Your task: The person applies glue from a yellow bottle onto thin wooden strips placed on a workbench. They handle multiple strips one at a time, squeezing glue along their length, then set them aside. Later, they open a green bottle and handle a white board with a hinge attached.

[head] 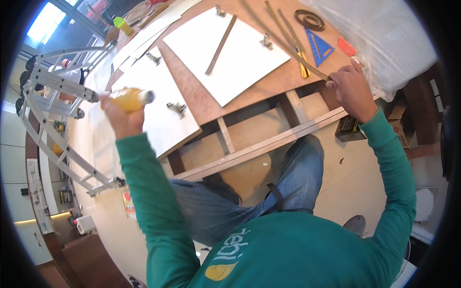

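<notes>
My left hand (125, 120) grips a plastic bottle with yellow contents (126, 99); its pale cap points right, and motion blurs it. Below the bottle lies a white cabinet door panel (162, 97) with metal hinges (176, 109). My right hand (350, 91) pinches the near end of a long, thin brown strip (288, 49), which runs away over the workbench. A second white door panel (223, 43) lies between my hands, bearing a short brown strip (221, 45). Beside the held strip is a yellow utility knife (303, 64).
A blue set square (318, 48) and a coil of brown edging (309, 19) lie on the wooden bench top (198, 86). Clear plastic sheeting (389, 43) covers the right. An aluminium ladder (61, 144) stands left. The bench's open wooden frame (266, 140) is close to my knees.
</notes>
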The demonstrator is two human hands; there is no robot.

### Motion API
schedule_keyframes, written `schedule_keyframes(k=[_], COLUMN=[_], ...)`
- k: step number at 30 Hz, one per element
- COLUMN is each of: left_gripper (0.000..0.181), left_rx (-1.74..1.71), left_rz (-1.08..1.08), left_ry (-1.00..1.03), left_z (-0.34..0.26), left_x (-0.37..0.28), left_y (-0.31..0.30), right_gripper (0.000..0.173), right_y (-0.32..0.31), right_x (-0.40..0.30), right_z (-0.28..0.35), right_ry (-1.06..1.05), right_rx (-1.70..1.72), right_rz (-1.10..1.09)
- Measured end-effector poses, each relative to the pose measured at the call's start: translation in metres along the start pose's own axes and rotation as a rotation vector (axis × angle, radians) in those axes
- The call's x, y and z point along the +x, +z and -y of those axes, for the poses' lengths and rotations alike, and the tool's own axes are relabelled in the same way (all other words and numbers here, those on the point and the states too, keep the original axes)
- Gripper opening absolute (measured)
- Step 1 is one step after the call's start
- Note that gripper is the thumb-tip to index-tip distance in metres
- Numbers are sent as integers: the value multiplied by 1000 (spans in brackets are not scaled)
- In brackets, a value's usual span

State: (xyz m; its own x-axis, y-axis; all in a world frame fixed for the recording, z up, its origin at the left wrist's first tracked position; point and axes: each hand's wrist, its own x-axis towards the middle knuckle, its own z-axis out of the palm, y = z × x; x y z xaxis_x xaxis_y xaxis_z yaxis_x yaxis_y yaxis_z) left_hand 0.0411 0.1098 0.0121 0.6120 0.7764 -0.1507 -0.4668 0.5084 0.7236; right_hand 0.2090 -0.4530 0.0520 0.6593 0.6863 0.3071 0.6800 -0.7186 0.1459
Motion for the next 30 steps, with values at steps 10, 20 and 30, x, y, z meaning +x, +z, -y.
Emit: schedule_keyframes(k=[10,20,30], left_gripper=[50,44,48], left_rx=[-373,-193,-214], left_rz=[176,-25,39], left_ry=[-351,-288,-295], left_z=[17,14,13], left_x=[-115,-129,-121], left_y=[-7,19,15], right_gripper=[29,54,66], right_y=[63,198,197], right_x=[212,312,304], right_z=[-41,-23,-28], right_ry=[504,574,562], right_rx=[-61,-204,16], right_rz=[476,652,665])
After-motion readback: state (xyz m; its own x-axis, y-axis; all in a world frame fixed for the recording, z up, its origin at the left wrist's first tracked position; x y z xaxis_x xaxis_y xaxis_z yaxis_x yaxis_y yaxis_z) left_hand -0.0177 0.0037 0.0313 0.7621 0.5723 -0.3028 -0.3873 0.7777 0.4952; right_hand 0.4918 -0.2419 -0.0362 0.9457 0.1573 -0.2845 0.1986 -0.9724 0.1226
